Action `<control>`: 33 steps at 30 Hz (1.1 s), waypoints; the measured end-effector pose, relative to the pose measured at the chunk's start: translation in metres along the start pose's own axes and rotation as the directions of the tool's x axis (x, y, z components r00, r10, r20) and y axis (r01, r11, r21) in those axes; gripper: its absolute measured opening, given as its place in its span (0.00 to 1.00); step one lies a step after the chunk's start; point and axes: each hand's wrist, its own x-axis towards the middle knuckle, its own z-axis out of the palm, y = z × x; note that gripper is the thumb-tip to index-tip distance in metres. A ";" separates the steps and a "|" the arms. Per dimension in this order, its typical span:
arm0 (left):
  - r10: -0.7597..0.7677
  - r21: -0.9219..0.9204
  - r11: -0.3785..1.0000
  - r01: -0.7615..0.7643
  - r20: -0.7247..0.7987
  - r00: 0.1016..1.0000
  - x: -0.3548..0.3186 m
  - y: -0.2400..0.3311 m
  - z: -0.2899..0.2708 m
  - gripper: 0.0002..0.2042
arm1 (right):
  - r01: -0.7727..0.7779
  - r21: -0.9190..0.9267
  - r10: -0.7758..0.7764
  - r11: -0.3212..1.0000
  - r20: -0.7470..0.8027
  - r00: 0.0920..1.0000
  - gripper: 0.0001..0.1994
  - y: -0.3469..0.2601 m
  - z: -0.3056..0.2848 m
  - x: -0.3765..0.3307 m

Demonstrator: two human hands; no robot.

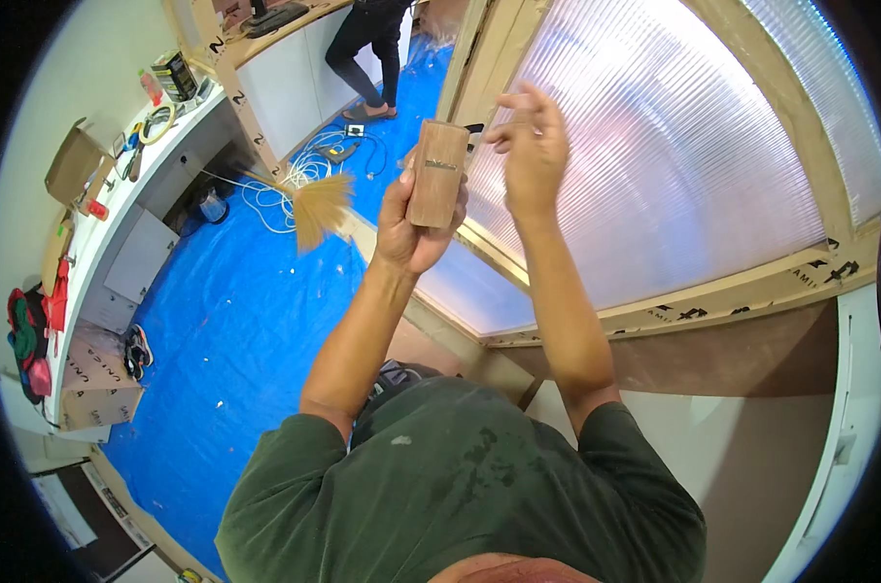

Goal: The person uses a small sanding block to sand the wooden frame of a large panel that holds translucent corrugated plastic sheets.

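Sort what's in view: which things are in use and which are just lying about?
In use: wooden block held in left hand; right hand raised beside it, empty; framed translucent panel behind.

Lying about: broom, white cables, cardboard boxes, blue tarp.

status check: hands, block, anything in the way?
Left hand grips wooden block, upright. Right hand open beside it, fingers loose, not touching. Ribbed plastic panel close behind; nothing between hands.
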 end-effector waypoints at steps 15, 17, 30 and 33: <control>-0.041 0.027 0.999 0.040 0.031 0.999 -0.009 0.005 0.007 0.30 | -0.118 0.061 0.104 0.991 0.192 0.976 0.20 0.000 0.005 -0.020; -0.033 0.073 0.997 0.036 -0.035 0.999 -0.007 0.005 0.005 0.30 | 0.053 0.030 -0.059 0.998 0.285 0.957 0.22 0.004 0.015 -0.033; -0.082 -0.021 0.996 0.082 -0.033 0.996 -0.011 0.015 0.013 0.32 | 0.060 -0.155 -0.082 0.986 -0.143 0.986 0.12 -0.011 -0.023 -0.032; 0.003 0.148 0.989 0.011 -0.097 0.995 -0.011 0.020 0.009 0.34 | 0.337 -0.474 -0.315 0.814 0.127 0.940 0.15 0.003 -0.055 -0.068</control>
